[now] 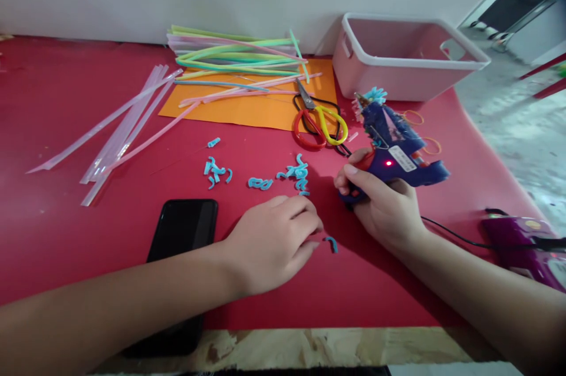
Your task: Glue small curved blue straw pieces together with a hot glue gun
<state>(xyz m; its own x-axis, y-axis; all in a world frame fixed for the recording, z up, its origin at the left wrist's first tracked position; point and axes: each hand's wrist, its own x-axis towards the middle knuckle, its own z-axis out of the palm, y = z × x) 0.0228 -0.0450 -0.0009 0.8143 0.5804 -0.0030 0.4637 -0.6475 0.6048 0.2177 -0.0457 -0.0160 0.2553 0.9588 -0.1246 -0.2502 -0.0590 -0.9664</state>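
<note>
My right hand (389, 208) is wrapped around the handle of a dark blue glue gun (395, 158) with a lit red light. The gun's nozzle points up and away from me, beside a fluffy light-blue piece (375, 95). My left hand (276, 240) hovers low over the table, fingers bent and thumb a little apart from them; nothing shows between them. Just right of its fingertips lies a short curved blue pipe-cleaner piece (332, 244). Beyond the hand are more small blue pipe-cleaner pieces (260, 183), in several little clusters.
Scissors (321, 119) rest partly on an orange sheet (221, 114) with pipe cleaners (239, 58). Clear glue sticks (128, 122) lie left. A pink bin (384, 78) stands at the back. A black phone (183, 226) lies under my left forearm; a purple device (522, 246) sits right.
</note>
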